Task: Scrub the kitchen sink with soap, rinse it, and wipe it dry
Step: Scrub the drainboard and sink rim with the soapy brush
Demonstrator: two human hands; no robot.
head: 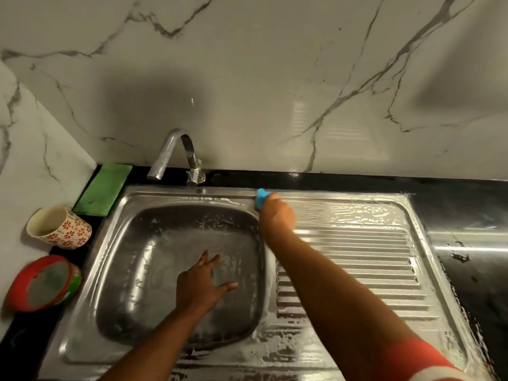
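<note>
The ribbed steel draining board (371, 270) on the right has open room. The curved silver tap (164, 153) hangs over the back rim. A flowered cup (63, 229) and a red round tub (41, 284) crowd the left edge.

We see a steel sink (110, 251), wet and streaked with white suds. Its rounded square bowl (154, 270) lies under our left hand (202, 284), which is spread there with straight fingers. The ribbed draining board (357, 259) runs off to the right of our right hand (277, 215). That hand grips a blue sponge (261, 198), which juts out beyond the fingers and sits against the sink's back rim.
</note>
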